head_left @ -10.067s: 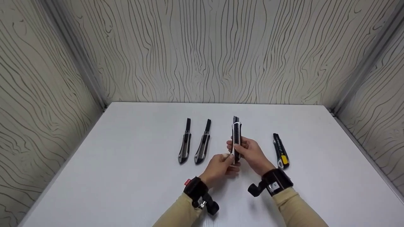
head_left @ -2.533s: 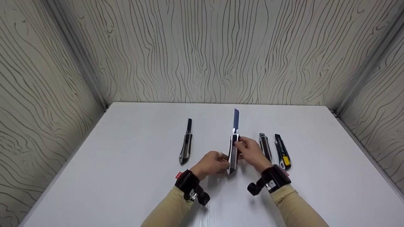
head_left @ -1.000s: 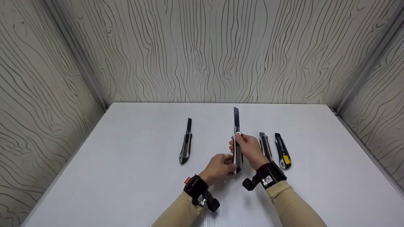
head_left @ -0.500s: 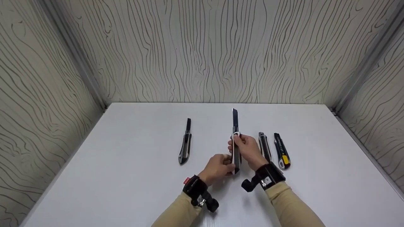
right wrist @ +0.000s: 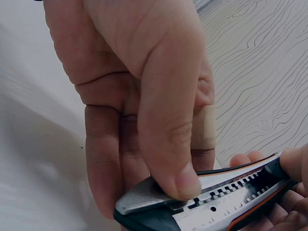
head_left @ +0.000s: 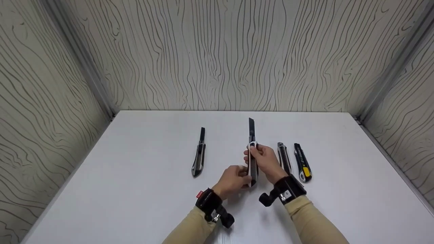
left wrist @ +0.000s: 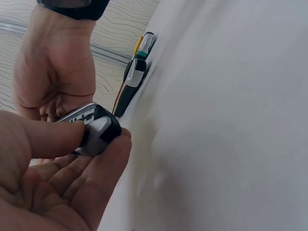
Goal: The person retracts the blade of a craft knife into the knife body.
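Both hands hold a silver-and-black utility knife (head_left: 252, 166) above the table, its long blade (head_left: 251, 128) extended and pointing away. My right hand (head_left: 268, 161) grips the upper handle, thumb on its face near the blade end. My left hand (head_left: 231, 181) pinches the tail end between thumb and fingers. In the left wrist view, the knife's rounded tail (left wrist: 98, 132) sits between my left thumb and fingers, hiding most of the body. In the right wrist view, the left thumb (right wrist: 185, 180) presses near the tail, and the toothed slider track (right wrist: 240, 187) shows. The right hand (right wrist: 296, 166) is partly out of frame there.
On the white table (head_left: 135, 162), a similar knife (head_left: 199, 159) with extended blade lies to the left. Right of my hands lie a silver-and-black knife (head_left: 284, 157), blade in, partly behind my wrist, and a black-and-yellow knife (head_left: 302, 162). Patterned walls (head_left: 217, 54) enclose the table.
Since the oldest frame, the knife then held lies at the right, and the second knife from the left is in my hands. Over the last second, its blade tip has drawn slightly nearer the handle.
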